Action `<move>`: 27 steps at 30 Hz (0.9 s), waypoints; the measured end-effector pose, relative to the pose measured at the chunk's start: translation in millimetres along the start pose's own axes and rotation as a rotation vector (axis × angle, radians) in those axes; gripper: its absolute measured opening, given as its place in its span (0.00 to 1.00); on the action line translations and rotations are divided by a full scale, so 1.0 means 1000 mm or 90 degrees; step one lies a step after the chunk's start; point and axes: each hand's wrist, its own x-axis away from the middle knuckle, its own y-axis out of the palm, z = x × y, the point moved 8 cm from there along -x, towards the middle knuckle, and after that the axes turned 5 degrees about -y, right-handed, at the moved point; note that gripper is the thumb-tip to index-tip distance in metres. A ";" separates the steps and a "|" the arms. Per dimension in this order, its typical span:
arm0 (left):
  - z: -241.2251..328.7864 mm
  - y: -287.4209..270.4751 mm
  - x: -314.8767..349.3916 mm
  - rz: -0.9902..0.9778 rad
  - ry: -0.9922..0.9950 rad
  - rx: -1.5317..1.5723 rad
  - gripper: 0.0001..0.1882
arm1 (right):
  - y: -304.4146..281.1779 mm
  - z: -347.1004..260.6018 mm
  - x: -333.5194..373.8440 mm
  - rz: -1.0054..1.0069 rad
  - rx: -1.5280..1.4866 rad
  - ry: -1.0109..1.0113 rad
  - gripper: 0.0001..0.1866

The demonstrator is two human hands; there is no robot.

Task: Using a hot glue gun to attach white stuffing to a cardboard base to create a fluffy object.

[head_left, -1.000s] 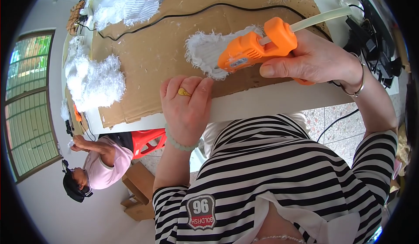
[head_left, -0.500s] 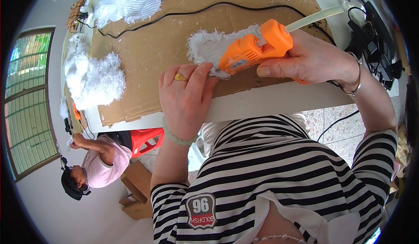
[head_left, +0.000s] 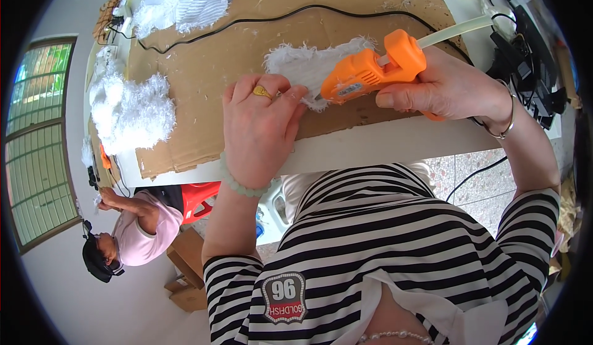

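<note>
My right hand [head_left: 451, 88] is wrapped round an orange hot glue gun [head_left: 358, 76], with a pale glue stick [head_left: 454, 30] poking out of its rear. The gun's nozzle points left and down, at the near edge of a white fabric piece [head_left: 309, 58] with frayed, fluffy borders. That piece lies flat on a cardboard sheet [head_left: 210, 92]. My left hand [head_left: 259, 126] is closed at the fabric's near left corner, its thumb and forefinger pinching the edge close to the nozzle. The fingertips partly hide what is between them.
More fluffy white pieces lie at the left [head_left: 136, 110] and far left [head_left: 179, 8]. A black cable [head_left: 315, 6] crosses the cardboard. Dark equipment with wires [head_left: 531, 61] stands at the right. Beyond the table's left side, a person in pink [head_left: 145, 227] sits working.
The glue gun and my right hand have shifted slightly right. My left hand has moved a little up and left, and more of the fabric shows beside the gun.
</note>
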 end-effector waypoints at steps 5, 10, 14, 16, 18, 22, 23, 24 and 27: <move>-0.001 -0.001 -0.003 0.003 0.002 0.012 0.10 | -0.003 0.001 0.002 0.038 -0.009 -0.036 0.19; 0.000 0.000 -0.005 0.018 0.006 0.017 0.10 | -0.007 0.006 0.004 0.045 -0.032 0.013 0.15; 0.003 -0.004 -0.007 0.012 0.000 0.027 0.13 | -0.009 0.015 0.006 0.071 -0.066 0.036 0.18; 0.003 -0.005 -0.008 0.009 -0.009 0.028 0.15 | -0.010 0.016 0.009 0.074 -0.070 0.046 0.19; 0.004 -0.002 -0.008 0.005 0.001 0.016 0.16 | -0.011 0.017 0.010 0.078 -0.074 0.058 0.20; 0.006 -0.004 -0.007 0.005 0.003 0.011 0.17 | -0.011 0.011 0.008 0.083 -0.050 0.029 0.19; 0.006 -0.002 -0.007 0.015 0.007 0.010 0.16 | -0.011 0.012 0.008 0.087 -0.002 0.048 0.19; 0.005 -0.003 -0.006 0.025 0.010 0.008 0.16 | -0.010 0.013 0.008 0.086 0.001 0.047 0.19; 0.005 -0.002 -0.006 0.028 0.011 0.012 0.15 | -0.011 0.000 0.009 0.100 0.092 -0.047 0.18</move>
